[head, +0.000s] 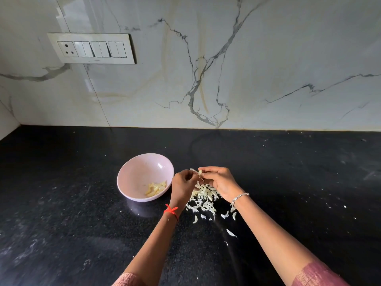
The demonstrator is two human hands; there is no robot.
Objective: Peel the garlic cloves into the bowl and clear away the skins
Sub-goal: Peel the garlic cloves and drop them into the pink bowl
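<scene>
pink-sleeved left hand (182, 184), right hand (220, 182): small pale garlic clove (200, 172) pinched in each grip.
clove: judged light, slippery; best held endwise.

Glossy marble-look wall (268, 58), speckled polished black counter (82, 223), seemingly plastic bowl (132, 172)

A black, speckled worktop (82, 234) runs below a glossy white marble-look wall (268, 69) with grey veins. High on the wall at the left is a switch plate (91, 48), with a three-pin socket (68, 49) at its left end beside rocker switches (101, 49).
</scene>
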